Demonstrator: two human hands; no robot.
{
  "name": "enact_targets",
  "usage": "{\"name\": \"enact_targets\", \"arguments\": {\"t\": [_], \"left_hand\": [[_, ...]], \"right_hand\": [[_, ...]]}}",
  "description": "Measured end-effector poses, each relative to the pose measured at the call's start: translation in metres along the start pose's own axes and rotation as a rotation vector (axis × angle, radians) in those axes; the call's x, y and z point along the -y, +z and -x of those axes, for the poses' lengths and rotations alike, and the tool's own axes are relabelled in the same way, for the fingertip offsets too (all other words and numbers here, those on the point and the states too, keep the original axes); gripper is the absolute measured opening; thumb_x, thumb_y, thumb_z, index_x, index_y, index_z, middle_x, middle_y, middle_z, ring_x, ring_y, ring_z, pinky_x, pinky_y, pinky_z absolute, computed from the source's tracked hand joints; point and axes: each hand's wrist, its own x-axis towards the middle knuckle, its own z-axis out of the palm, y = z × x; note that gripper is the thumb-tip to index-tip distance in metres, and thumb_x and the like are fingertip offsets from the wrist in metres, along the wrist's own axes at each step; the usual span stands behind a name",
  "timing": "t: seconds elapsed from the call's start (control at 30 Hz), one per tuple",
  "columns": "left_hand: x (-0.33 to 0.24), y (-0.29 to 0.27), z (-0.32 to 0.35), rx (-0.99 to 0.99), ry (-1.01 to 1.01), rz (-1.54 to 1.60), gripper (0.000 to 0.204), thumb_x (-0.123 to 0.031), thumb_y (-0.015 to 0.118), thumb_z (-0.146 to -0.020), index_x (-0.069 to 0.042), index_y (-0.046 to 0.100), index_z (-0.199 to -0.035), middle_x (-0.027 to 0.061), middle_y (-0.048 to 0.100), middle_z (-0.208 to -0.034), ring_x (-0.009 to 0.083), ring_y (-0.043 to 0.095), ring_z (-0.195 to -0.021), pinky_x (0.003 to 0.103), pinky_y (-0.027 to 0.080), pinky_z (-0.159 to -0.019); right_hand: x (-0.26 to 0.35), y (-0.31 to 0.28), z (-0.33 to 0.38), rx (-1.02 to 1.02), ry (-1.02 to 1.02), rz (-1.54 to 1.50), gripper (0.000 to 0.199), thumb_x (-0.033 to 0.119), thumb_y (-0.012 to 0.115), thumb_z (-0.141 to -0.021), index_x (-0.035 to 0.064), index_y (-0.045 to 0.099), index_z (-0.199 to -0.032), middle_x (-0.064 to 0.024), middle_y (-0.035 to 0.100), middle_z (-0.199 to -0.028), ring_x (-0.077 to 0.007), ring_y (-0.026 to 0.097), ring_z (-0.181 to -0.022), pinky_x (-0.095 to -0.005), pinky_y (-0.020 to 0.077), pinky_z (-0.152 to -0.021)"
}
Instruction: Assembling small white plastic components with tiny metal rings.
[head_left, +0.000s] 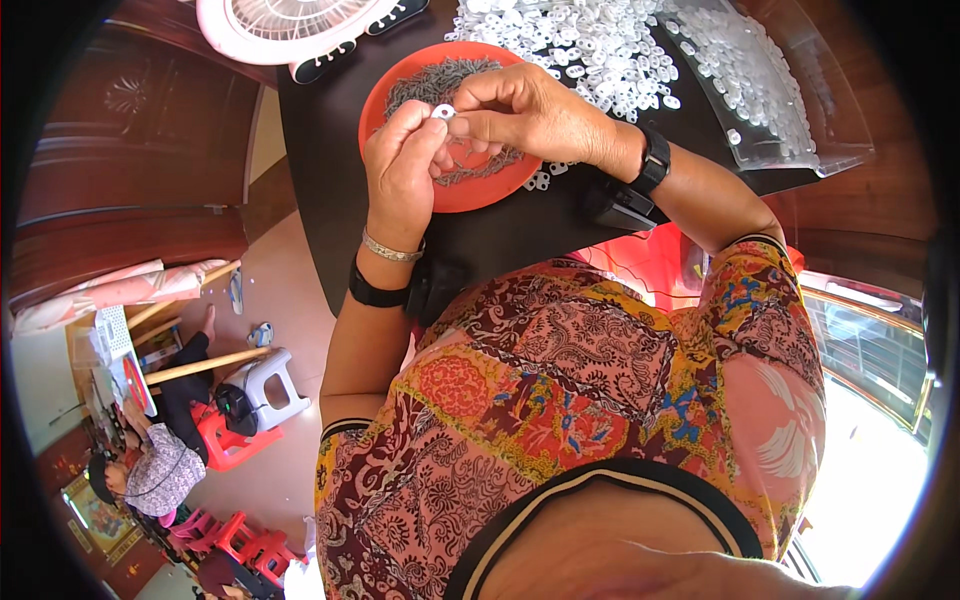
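My left hand pinches a small white oval plastic piece between thumb and fingertips, its hole showing. Right beside it, the fingers of my right hand are closed at the piece's edge; whatever they grip is too small or hidden to make out. Both hands hover over an orange-red bowl. Inside the bowl lie many thin grey screw-like pieces, partly covered by my hands.
White oval pieces are heaped on the dark table behind the bowl. A clear plastic tray at the right holds more. A pink-and-white fan stands far left. Away to the left, another person sits near red stools.
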Motion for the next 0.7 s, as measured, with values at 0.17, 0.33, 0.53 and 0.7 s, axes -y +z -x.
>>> {"name": "enact_targets", "arguments": {"t": [0.17,0.33,0.53,0.7], "left_hand": [[-0.002,0.010,0.001,-0.167,-0.003,0.249,0.019,-0.017,0.050,-0.090,-0.001,0.054,-0.080,0.0006,0.049,-0.062,0.0092,0.050,-0.055,0.022,0.038,-0.051],[-0.001,-0.004,-0.002,-0.180,-0.042,0.324,0.020,-0.017,0.047,-0.091,-0.001,0.053,-0.080,0.0024,0.050,-0.067,0.0112,0.050,-0.058,0.023,0.039,-0.053],[-0.003,-0.005,-0.001,-0.092,-0.063,0.329,0.020,-0.019,0.045,-0.094,-0.001,0.054,-0.090,0.0031,0.050,-0.071,0.0131,0.051,-0.062,0.024,0.037,-0.057],[-0.004,-0.003,0.000,-0.071,-0.034,0.350,0.021,-0.019,0.043,-0.094,-0.001,0.054,-0.089,0.0038,0.050,-0.070,0.0140,0.051,-0.063,0.025,0.037,-0.058]], "right_hand": [[0.000,-0.001,0.000,0.033,0.054,-0.085,0.021,0.019,0.059,-0.092,0.0034,0.061,-0.079,0.0000,0.059,-0.064,-0.0056,0.058,-0.060,-0.0210,0.0482,-0.056],[-0.001,0.003,0.002,0.043,0.069,-0.101,0.019,0.020,0.057,-0.093,0.0039,0.063,-0.084,0.0000,0.061,-0.067,-0.0053,0.058,-0.061,-0.0206,0.0482,-0.057],[-0.004,0.001,-0.001,0.076,0.061,-0.187,0.020,0.020,0.053,-0.096,0.0042,0.064,-0.089,0.0004,0.063,-0.072,-0.0053,0.060,-0.065,-0.0201,0.0483,-0.058],[-0.003,0.000,0.000,0.080,0.076,-0.184,0.020,0.020,0.052,-0.096,0.0042,0.064,-0.090,0.0006,0.063,-0.072,-0.0054,0.060,-0.065,-0.0199,0.0484,-0.059]]}}
